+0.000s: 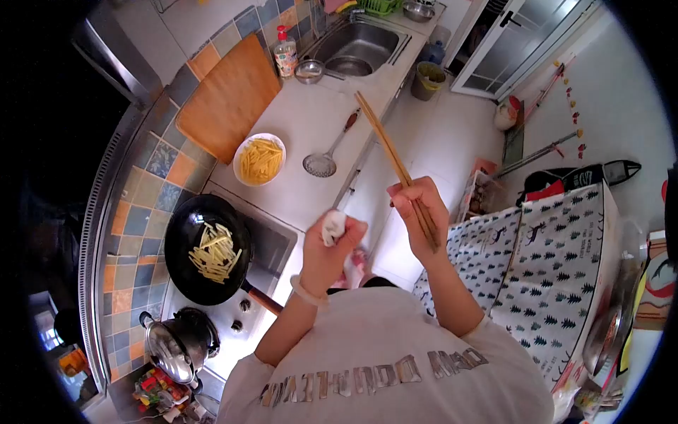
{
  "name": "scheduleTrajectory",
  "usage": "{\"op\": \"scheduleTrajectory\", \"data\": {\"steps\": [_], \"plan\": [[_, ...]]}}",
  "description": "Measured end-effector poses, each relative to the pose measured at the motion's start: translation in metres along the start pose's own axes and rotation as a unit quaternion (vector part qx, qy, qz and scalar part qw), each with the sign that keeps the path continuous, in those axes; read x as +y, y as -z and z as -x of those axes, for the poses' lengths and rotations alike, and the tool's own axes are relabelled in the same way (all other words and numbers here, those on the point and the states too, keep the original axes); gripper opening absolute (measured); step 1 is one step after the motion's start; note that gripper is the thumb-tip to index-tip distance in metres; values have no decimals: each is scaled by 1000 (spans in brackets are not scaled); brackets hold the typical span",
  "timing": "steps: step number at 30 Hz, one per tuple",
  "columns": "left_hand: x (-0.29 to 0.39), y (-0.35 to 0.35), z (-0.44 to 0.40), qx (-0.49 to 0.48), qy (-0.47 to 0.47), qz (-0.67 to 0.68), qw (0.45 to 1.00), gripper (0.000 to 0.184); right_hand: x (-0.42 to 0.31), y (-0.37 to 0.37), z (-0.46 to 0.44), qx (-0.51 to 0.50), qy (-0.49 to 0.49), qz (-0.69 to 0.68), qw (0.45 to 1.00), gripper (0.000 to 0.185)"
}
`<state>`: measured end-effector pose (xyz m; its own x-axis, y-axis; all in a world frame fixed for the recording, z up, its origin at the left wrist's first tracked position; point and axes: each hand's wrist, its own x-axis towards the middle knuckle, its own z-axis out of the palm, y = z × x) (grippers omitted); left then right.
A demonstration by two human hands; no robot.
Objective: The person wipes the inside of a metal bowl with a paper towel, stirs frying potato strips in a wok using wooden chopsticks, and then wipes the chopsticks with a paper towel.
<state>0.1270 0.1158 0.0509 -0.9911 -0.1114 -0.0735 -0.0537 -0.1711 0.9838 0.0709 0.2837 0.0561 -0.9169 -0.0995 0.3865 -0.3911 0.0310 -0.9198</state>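
Note:
My right hand (pixel 421 212) is closed around a pair of long wooden chopsticks (pixel 385 138), which point up and away over the floor. In my left hand (pixel 328 247) is a crumpled white tissue (pixel 333 227), held in front of my shirt. Left of that hand, a black wok (pixel 185 244) on the stove contains pale cut potato strips (pixel 214 253). A white bowl (pixel 241 145) of yellower strips (pixel 261 161) stands on the counter. Beside the bowl lies a slotted skimmer (pixel 320 165) with a brown handle. Neither hand touches the wok or the bowl.
A lidded steel pot (pixel 173 346) stands on the stove's near burner. The wooden cutting board (pixel 229 99) leans against the tiles. Farther off are a soap bottle (pixel 285 53), a small metal bowl (pixel 309 71) and the sink (pixel 385 46). A cloth-covered surface (pixel 544 283) is at right.

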Motion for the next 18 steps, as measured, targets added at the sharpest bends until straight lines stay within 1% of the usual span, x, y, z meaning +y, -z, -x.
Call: {"op": "scheduleTrajectory", "data": {"steps": [1, 2, 5, 9, 12, 15, 18], "plan": [[-1, 2, -3, 29, -31, -18, 999, 12, 1, -3, 1, 0, -11, -16, 1000, 7], [3, 4, -4, 44, -43, -31, 998, 13, 3, -5, 2, 1, -21, -32, 999, 6], [2, 5, -10, 71, -59, -20, 996, 14, 1, -9, 2, -4, -46, -72, 996, 5], [-2, -6, -20, 69, -38, 16, 997, 13, 7, -8, -6, -8, -80, -88, 993, 4], [-4, -24, -35, 70, -51, 16, 996, 12, 12, 1, -20, -11, -107, -95, 990, 5], [-7, -45, -57, 64, -65, -9, 996, 11, 21, 19, -38, 2, -180, -172, 968, 6], [-16, -79, -89, 75, -77, 1, 994, 11, 44, 49, -61, -4, -181, -178, 967, 8]]}}
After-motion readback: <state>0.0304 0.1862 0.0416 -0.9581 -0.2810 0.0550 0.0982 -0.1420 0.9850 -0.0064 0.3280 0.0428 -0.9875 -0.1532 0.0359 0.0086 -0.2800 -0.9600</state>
